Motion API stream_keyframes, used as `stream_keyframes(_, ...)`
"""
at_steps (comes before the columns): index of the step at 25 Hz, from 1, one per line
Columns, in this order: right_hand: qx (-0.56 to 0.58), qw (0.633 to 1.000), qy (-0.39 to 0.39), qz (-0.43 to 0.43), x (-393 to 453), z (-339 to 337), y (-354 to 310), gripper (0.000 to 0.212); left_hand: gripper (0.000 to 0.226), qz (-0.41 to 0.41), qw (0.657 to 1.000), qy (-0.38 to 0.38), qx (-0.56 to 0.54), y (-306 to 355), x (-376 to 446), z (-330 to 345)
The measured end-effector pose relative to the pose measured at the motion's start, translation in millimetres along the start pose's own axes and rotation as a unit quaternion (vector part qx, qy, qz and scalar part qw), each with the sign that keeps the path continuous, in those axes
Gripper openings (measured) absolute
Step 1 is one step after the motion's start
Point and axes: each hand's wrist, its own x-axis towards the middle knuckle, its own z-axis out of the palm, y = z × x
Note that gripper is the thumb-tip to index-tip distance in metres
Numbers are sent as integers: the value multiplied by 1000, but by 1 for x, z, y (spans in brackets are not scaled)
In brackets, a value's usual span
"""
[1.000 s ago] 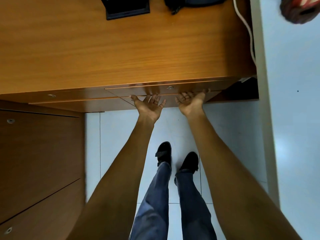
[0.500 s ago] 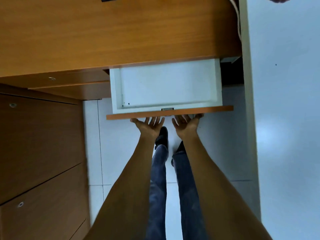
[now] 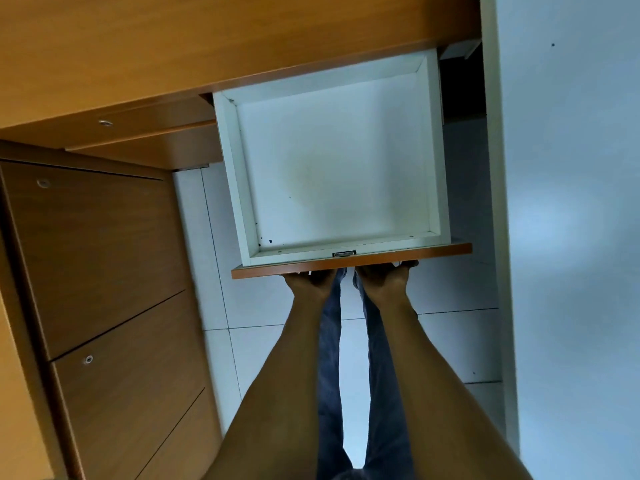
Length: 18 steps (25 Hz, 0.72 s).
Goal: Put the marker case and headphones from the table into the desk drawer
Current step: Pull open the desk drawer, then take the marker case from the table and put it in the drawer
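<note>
The desk drawer stands pulled far out from under the wooden desk top; its white inside holds nothing but a few dark specks. My left hand and my right hand grip the underside of its wooden front panel, fingers curled up behind the edge and hidden. The marker case and the headphones are out of view.
A wooden pedestal with stacked drawers stands at the left. A white wall or partition runs down the right. Pale floor tiles and my legs in jeans lie below the drawer.
The drawer went from shut to pulled far out toward me, both hands staying on its front panel. The view dropped, so the items on the desk top left the frame.
</note>
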Motion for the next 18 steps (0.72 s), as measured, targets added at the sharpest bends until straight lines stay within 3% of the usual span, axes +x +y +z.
stream_keyframes(3, -22, 1000, -17, -5, 1, 0, -5, 53, 44, -20, 1000, -22, 11, 7, -1, -2)
stream_keyframes(5, -58, 998, -23, -11, -6, 7, -7, 38, 38, -33, 998, 12, 49, 9, -9, -2)
stream_keyframes(7, -143, 989, 12, -19, -22, 9, -16, 31, 29, -18, 977, 64, 204, 5, -23, -2)
stream_keyframes(9, -289, 956, 49, -33, -49, 14, -34, 27, 23, -7, 909, 67, 412, -7, -48, 3)
stream_keyframes(11, -463, 880, 67, -84, -85, 19, -58, 27, 20, 15, 798, 14, 602, -29, -80, 22)
stream_keyframes(13, -565, 815, 58, -117, -118, 29, -80, 36, 17, 51, 736, -24, 675, -52, -100, 48)
stream_keyframes(15, -540, 832, 45, -115, -150, 34, -112, 48, 20, 117, 714, -51, 689, -78, -122, 82)
stream_keyframes(18, -469, 871, -34, -142, -193, 42, -170, 26, 18, 205, 679, -147, 689, -111, -160, 138)
